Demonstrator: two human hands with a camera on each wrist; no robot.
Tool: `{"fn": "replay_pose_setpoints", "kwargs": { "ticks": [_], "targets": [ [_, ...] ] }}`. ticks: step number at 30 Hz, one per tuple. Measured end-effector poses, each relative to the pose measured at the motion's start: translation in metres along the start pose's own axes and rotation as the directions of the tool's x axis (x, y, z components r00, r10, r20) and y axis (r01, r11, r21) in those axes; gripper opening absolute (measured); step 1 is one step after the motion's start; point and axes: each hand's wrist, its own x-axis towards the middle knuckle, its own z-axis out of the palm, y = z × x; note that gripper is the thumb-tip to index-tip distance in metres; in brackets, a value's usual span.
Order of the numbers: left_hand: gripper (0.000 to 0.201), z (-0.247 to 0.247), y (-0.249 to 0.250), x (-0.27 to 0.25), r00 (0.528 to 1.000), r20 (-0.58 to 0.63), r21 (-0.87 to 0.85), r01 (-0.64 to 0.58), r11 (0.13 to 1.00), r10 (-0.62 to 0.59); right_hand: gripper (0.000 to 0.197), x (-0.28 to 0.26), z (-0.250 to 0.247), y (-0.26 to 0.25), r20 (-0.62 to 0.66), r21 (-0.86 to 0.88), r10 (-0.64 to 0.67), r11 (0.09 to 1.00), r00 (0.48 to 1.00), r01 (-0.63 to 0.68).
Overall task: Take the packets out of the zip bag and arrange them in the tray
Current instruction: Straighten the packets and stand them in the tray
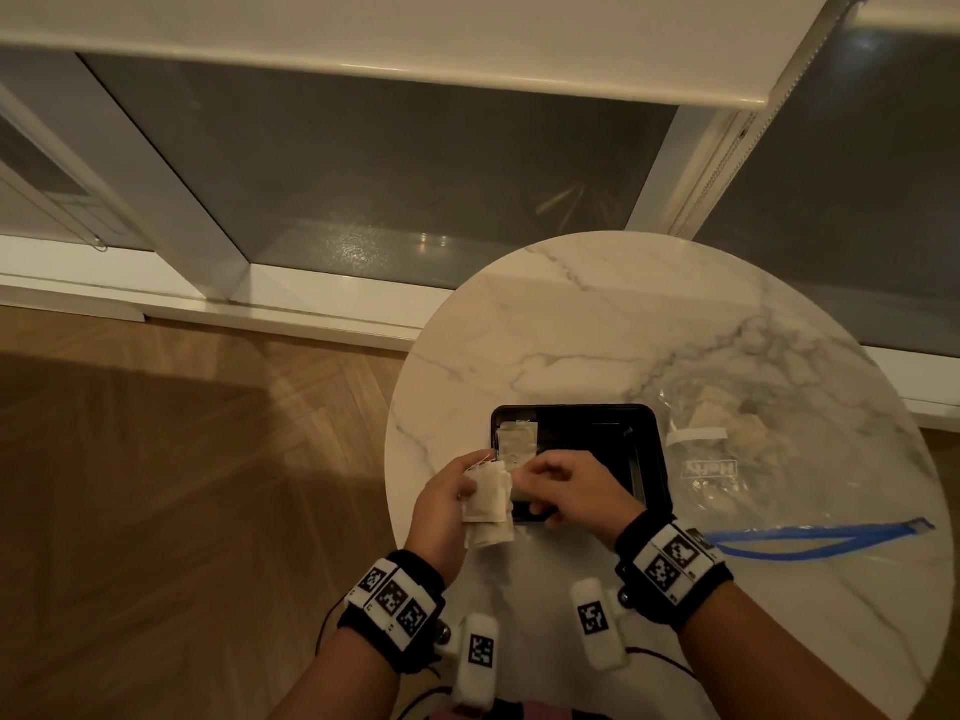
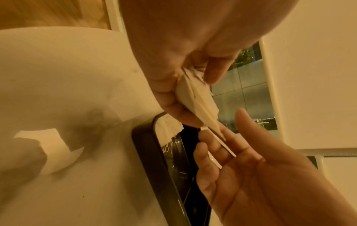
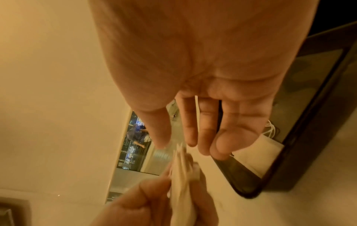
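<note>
My left hand (image 1: 460, 493) grips a bunch of pale tea-bag packets (image 1: 488, 506) over the table's left edge, just left of the black tray (image 1: 650, 449). My right hand (image 1: 540, 480) reaches across the tray's near left corner. Its straight fingers (image 2: 214, 146) touch the edge of the bunch, and the thumb stands apart from it. One packet (image 1: 516, 441) lies flat in the tray's far left corner, also seen as the packet (image 3: 257, 154) in the right wrist view. The clear zip bag (image 1: 737, 475) lies right of the tray with its blue zip open and several packets inside.
Everything sits on a small round marble table (image 1: 597, 314). Its left edge runs just beside my left hand, with wood floor (image 1: 182, 459) below. A window wall stands beyond the table. The tray's right part is bare.
</note>
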Motion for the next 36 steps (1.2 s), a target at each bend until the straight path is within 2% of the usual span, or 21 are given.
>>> {"fn": "replay_pose_setpoints", "kwargs": {
  "ticks": [2, 4, 6, 11, 15, 19, 26, 36],
  "targets": [
    [0.048, 0.007, 0.002, -0.002, 0.999, 0.022, 0.145, -0.053, 0.988, 0.05, 0.021, 0.0, 0.006, 0.006, -0.047, 0.021, -0.025, 0.999, 0.999, 0.026],
    [0.049, 0.012, 0.003, -0.004, 0.994, 0.065, 0.215, -0.096, 0.972, 0.084, 0.021, 0.001, 0.008, 0.011, -0.12, 0.046, -0.036, 0.998, 0.992, 0.041],
    [0.044, 0.014, 0.002, -0.006, 0.989, 0.082, 0.241, -0.138, 0.961, 0.121, 0.019, 0.002, 0.005, 0.014, -0.159, 0.075, -0.029, 0.996, 0.987, 0.041],
    [0.038, 0.01, -0.006, -0.007, 0.979, 0.061, 0.28, -0.206, 0.938, 0.196, 0.018, 0.004, -0.002, 0.016, -0.148, 0.124, -0.011, 0.992, 0.989, 0.029],
    [0.035, 0.008, -0.007, -0.005, 0.977, 0.046, 0.287, -0.214, 0.934, 0.21, 0.014, 0.006, -0.008, 0.016, -0.139, 0.144, -0.011, 0.989, 0.99, 0.032],
    [0.039, 0.005, -0.007, -0.002, 0.975, 0.047, 0.311, -0.223, 0.924, 0.219, 0.019, 0.011, -0.008, 0.017, -0.121, 0.164, 0.006, 0.986, 0.993, 0.014],
    [0.042, 0.003, -0.007, 0.001, 0.973, 0.049, 0.318, -0.23, 0.919, 0.227, 0.012, 0.015, -0.007, 0.017, -0.106, 0.136, -0.056, 0.988, 0.993, 0.07],
    [0.043, -0.002, -0.006, 0.006, 0.981, 0.09, 0.349, -0.194, 0.917, 0.173, 0.018, 0.018, -0.014, 0.02, -0.086, 0.323, 0.003, 0.946, 0.996, 0.025]
  ]
}}
